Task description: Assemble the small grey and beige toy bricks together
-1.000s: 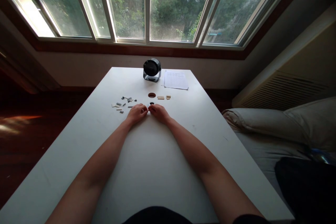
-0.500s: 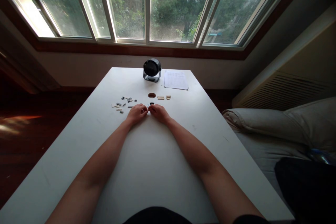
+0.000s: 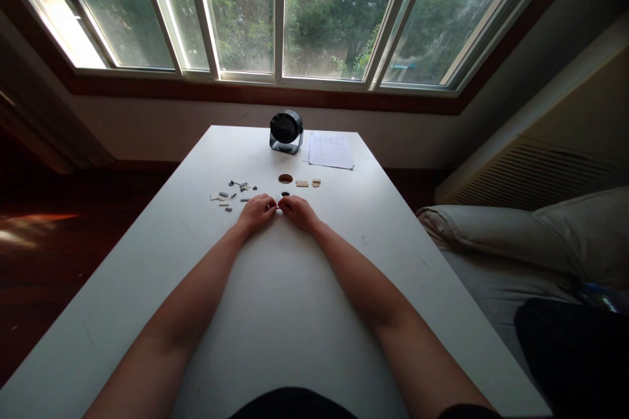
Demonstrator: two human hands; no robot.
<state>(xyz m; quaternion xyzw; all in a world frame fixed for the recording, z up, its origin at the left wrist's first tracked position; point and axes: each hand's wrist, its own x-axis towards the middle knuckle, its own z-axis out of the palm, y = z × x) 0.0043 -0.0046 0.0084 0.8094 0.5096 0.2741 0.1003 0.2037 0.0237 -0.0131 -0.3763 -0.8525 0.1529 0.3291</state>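
Observation:
My left hand [image 3: 259, 211] and my right hand [image 3: 297, 211] meet at the fingertips on the white table [image 3: 275, 314]. Both have curled, closed fingers, and whatever they pinch is too small and hidden to name. Just behind the fingers of my right hand lies a small round piece, white and black [image 3: 284, 195], partly covered. To the left of my left hand, small grey, black and tan building pieces [image 3: 230, 195] are scattered. Beyond my right hand sit tan studded pieces [image 3: 302, 183] in short rows, with a smaller tan group [image 3: 316, 182] beside them.
A round brown-edged hole [image 3: 285, 179] opens in the tabletop beyond my hands. Farther back stand a small black fan [image 3: 285, 131] on a bracket and a printed paper sheet [image 3: 331, 151]. A cushioned seat [image 3: 501, 236] adjoins the right; a window [image 3: 339, 13] lies ahead.
The whole view has shifted very slightly. My hands stay together at the same spot, and the pieces on the table lie as before.

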